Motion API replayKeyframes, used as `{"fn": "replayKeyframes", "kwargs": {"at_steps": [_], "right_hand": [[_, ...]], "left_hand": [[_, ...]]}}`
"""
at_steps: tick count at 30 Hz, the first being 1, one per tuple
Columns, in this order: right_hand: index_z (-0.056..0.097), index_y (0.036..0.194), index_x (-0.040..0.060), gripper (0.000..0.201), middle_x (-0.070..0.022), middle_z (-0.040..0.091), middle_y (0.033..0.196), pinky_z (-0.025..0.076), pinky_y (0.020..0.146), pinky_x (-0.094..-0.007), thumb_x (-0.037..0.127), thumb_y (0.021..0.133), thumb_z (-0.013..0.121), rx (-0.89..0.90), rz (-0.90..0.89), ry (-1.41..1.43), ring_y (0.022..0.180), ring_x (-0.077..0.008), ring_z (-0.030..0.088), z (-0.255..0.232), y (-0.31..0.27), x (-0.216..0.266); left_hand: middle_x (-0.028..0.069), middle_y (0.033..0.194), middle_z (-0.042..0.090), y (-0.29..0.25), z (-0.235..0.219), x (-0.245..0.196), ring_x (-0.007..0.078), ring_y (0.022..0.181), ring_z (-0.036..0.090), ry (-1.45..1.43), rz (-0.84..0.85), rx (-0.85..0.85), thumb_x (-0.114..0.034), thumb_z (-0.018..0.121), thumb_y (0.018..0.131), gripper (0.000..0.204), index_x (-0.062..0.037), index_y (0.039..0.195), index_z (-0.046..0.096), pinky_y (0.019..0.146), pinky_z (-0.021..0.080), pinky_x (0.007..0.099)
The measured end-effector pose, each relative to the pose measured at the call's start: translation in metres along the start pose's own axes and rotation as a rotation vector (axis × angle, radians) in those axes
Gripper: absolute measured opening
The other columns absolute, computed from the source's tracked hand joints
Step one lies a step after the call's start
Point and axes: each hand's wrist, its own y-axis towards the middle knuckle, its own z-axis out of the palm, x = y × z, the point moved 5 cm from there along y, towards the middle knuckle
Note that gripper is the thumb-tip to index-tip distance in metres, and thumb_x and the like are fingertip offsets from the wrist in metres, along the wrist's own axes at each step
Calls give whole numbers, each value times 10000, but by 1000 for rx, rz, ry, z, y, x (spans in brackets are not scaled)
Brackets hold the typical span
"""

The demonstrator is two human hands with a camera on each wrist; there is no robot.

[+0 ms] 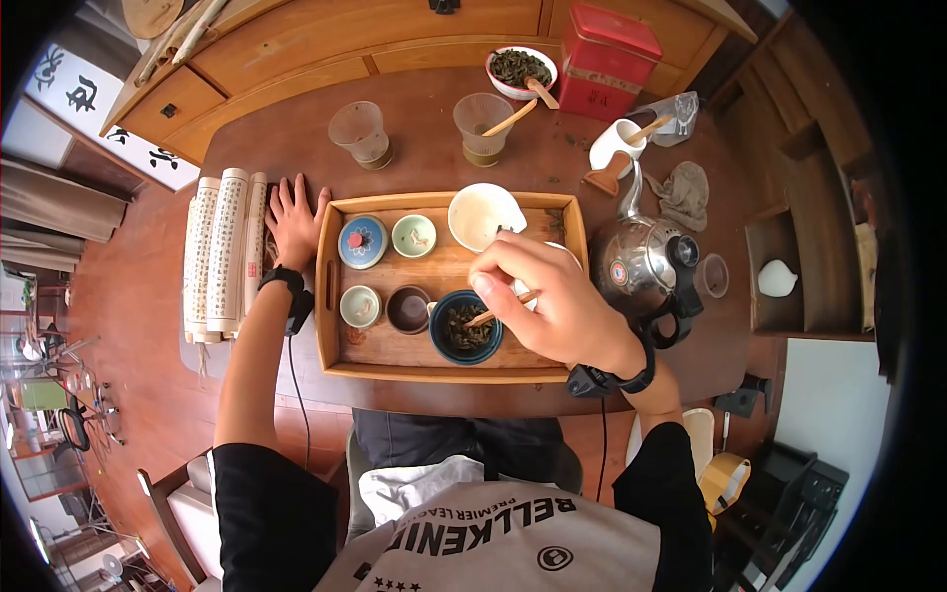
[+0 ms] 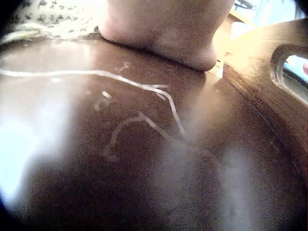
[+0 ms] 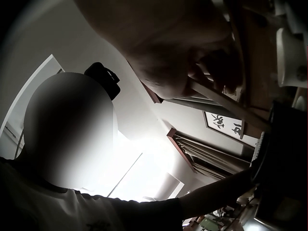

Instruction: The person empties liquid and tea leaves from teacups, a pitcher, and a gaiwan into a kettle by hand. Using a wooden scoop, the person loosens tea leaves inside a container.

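Note:
In the head view, my right hand (image 1: 547,296) pinches a thin wooden stick (image 1: 488,317), its lower end among dark tea leaves (image 1: 466,337) in a dark blue bowl (image 1: 435,342). The right wrist view shows the same wooden stick (image 3: 228,102) slanting down from the fingers. That bowl stands on a wooden tray (image 1: 449,373) with a brown cup (image 1: 407,308), two pale green cups (image 1: 413,236), a blue lid (image 1: 362,244) and a white spouted bowl (image 1: 483,212). My left hand (image 1: 294,229) rests on the table beside the tray's left side, fingers spread.
Bamboo scrolls (image 1: 227,252) lie left of the left hand. A steel kettle (image 1: 636,261) stands right of the tray. Behind are two clear glasses (image 1: 359,135), a bowl of leaves (image 1: 520,69), a red tin (image 1: 610,59) and a white holder (image 1: 614,146).

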Motion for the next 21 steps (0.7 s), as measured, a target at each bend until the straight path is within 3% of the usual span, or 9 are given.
{"fn": "replayKeyframes", "kwargs": {"at_steps": [1,5,8,12,16,18,21], "right_hand": [[598,889,-20,150,-78,594,744,473,612,-295,106,957,554,66,52,-111,650,-158,574,-3,-1,-2],[652,842,-4,240,-96,653,695,504,625,-295,171,976,557,104,167,-103,613,-200,630,-17,-7,-5],[666,842,-29,280,-96,667,698,481,612,-279,185,985,555,18,232,167,629,-147,631,-34,-7,10],[669,861,-37,273,-85,672,703,475,622,-251,187,981,572,23,285,131,628,-93,582,-46,-9,15],[685,897,-31,236,-88,677,711,471,601,-262,171,969,588,26,211,122,611,-113,589,-43,-11,12],[676,845,-24,262,-34,556,564,397,487,-261,158,983,548,31,83,91,501,-96,523,-39,-11,14],[677,863,-24,153,-76,626,665,442,529,-299,84,936,595,126,83,-2,565,-148,581,-38,-13,16]], "left_hand": [[171,1535,313,0,1,0,347,1438,227,-2,-2,0,-614,372,949,714,-140,1482,351,1137,170,541],[171,1538,309,-1,-1,0,351,1438,227,14,5,1,-616,367,951,714,-142,1484,348,1134,179,544],[170,1542,303,-1,0,0,352,1438,225,17,2,14,-621,365,950,717,-146,1487,344,1131,184,550],[168,1545,298,0,1,1,353,1439,223,16,-9,19,-628,365,948,723,-151,1490,339,1129,182,561],[170,1543,300,0,2,2,353,1437,227,19,-4,12,-624,369,948,721,-149,1490,340,1126,184,564],[171,1541,302,0,2,2,354,1436,229,22,1,9,-621,372,948,718,-148,1488,342,1126,184,563],[173,1538,306,0,1,1,355,1434,232,21,6,3,-616,378,948,714,-147,1485,345,1125,186,562]]}}
